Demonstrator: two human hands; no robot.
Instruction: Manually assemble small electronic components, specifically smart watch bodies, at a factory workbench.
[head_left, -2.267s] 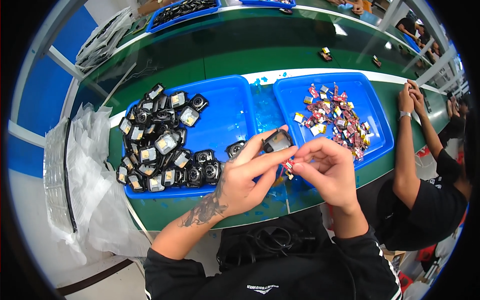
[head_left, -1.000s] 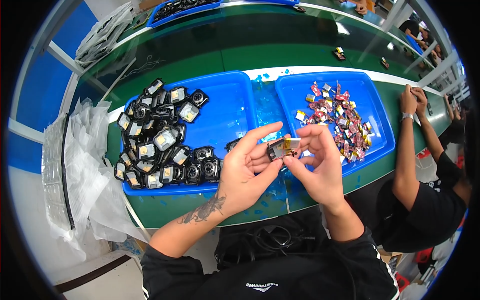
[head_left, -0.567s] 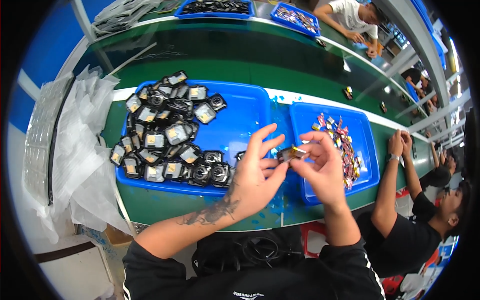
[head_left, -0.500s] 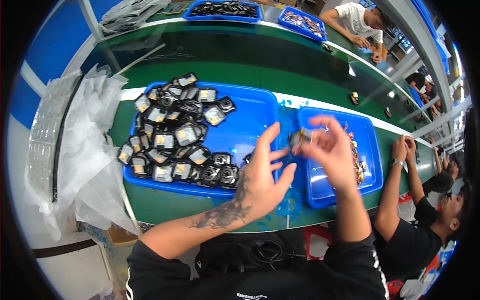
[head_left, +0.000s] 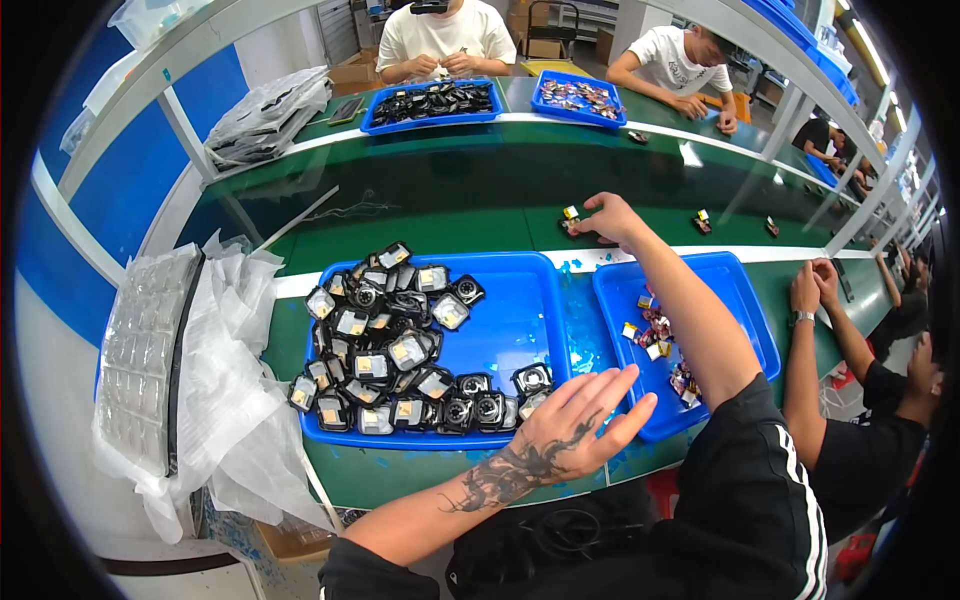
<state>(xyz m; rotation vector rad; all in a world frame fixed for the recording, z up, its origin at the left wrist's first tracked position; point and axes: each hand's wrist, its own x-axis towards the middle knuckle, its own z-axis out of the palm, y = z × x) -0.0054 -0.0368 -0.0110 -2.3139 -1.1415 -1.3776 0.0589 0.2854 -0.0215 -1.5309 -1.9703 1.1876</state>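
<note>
My left hand (head_left: 575,425) is open, its fingers stretched out over the right front corner of a blue tray (head_left: 520,310) of black square cases (head_left: 370,365) with grey and round metal parts. Nothing is in it. My right arm reaches across a smaller blue tray (head_left: 735,300) to the green belt. There my right hand (head_left: 612,222) has its fingers apart beside a small dark assembly (head_left: 571,224) with a yellow-and-white tab. Whether a fingertip still touches it is hard to tell. Small parts with white and yellow tabs (head_left: 655,330) lie in the smaller tray, partly behind my forearm.
More tabbed assemblies (head_left: 703,221) sit along the belt (head_left: 450,190). Clear plastic trays in white wrapping (head_left: 235,360) stand at the left. Across the belt are two filled blue trays (head_left: 430,125) and people working. A co-worker's hands (head_left: 815,280) are at my right.
My right hand has carried the small assembly from between the trays to the belt and parted its fingers from around it. My view has shifted, showing more of the far side.
</note>
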